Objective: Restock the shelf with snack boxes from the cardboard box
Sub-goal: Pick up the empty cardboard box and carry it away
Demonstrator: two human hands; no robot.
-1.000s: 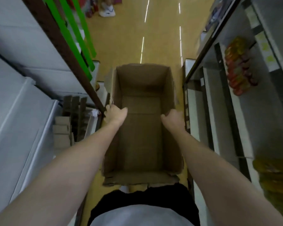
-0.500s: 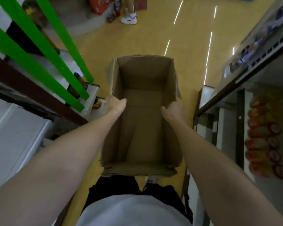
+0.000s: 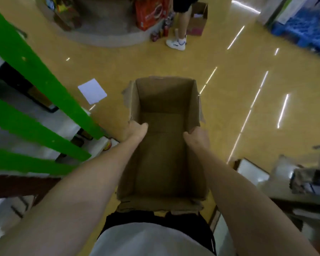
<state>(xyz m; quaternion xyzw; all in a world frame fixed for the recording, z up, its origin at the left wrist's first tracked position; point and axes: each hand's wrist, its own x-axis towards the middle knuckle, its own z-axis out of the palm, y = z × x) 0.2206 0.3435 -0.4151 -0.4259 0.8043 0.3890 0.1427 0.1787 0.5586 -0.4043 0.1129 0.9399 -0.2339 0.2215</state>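
Both grips, left hand (image 3: 137, 128) and right hand (image 3: 196, 137), clasp the empty cardboard box (image 3: 164, 145) walls; we should carry it level.

Glossy yellow floor (image 3: 155, 60), green shelving (image 3: 35, 85)

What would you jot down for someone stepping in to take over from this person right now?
Left hand grips the left wall of the cardboard box; right hand grips the right wall.
The box is carried in front of the body, open top up, over the yellow floor.
Done: the box looks empty; no snack boxes show inside.
Left: unclear. Shelves sit at both edges of the view, too blurred to judge how full they are.
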